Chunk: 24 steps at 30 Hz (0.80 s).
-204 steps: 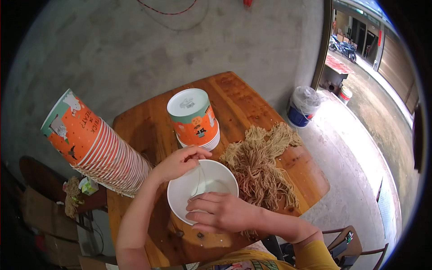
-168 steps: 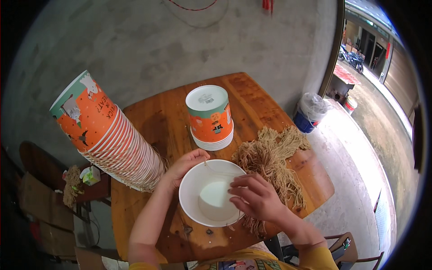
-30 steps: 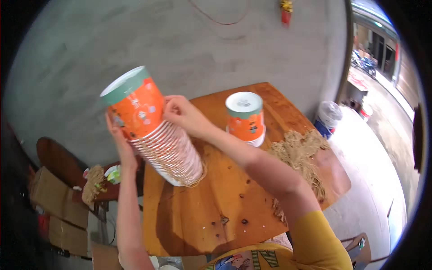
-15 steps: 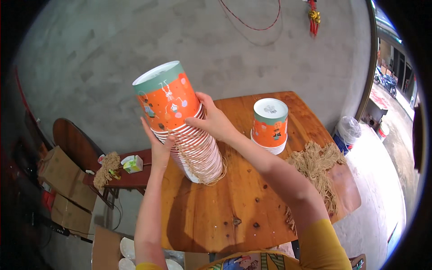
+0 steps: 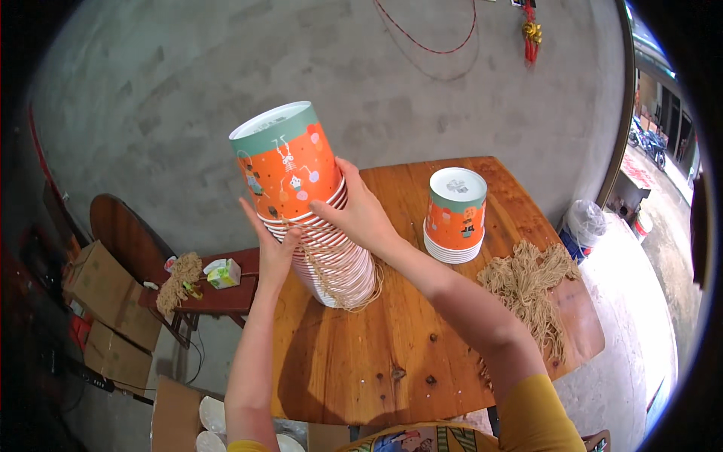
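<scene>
Left of tan strings (image 5: 527, 282) and a short stack (image 5: 456, 218), 2 hands (image 5: 358, 215) (image 5: 272, 252) grip a tall bucket stack (image 5: 290, 173).

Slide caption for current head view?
Left hand and right hand hold the tall bucket stack; a shorter stack and beige string share the wooden table.

Tall bucket stack (image 5: 282, 162): orange ground, green band, white skeleton figure, pink dots; shows white rims (image 5: 331, 252) crossed by tan strings (image 5: 350, 279). Short bucket stack (image 5: 455, 226): repeats orange and green, with white base (image 5: 459, 176). String bundle (image 5: 527, 282): plain tan. Table (image 5: 346, 369): orange-brown, wood-grained, dark-knotted. Wall (image 5: 173, 113): mottled grey. Sleeve (image 5: 538, 410): yellow.
</scene>
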Available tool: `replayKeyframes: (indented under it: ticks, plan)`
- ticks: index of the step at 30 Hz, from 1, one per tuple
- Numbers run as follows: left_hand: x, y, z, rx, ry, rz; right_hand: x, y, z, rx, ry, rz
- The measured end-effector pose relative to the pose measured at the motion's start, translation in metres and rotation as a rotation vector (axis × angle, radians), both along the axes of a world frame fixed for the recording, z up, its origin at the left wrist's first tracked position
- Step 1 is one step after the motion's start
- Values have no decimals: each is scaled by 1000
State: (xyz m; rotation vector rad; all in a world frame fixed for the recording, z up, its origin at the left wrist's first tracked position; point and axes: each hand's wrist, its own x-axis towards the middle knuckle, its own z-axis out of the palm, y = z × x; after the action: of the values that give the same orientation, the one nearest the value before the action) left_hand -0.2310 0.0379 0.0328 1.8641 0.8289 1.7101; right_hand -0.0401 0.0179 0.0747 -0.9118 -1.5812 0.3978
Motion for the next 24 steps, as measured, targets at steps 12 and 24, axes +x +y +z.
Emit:
replayKeyframes:
  ticks: [12, 24]
  plan:
    - [-1, -75, -6, 263, -163, 311, 105, -24, -15, 84, -486, -369]
    - [211, -276, 59, 24, -820, -1897, 215, -28, -35, -282, -701, -547]
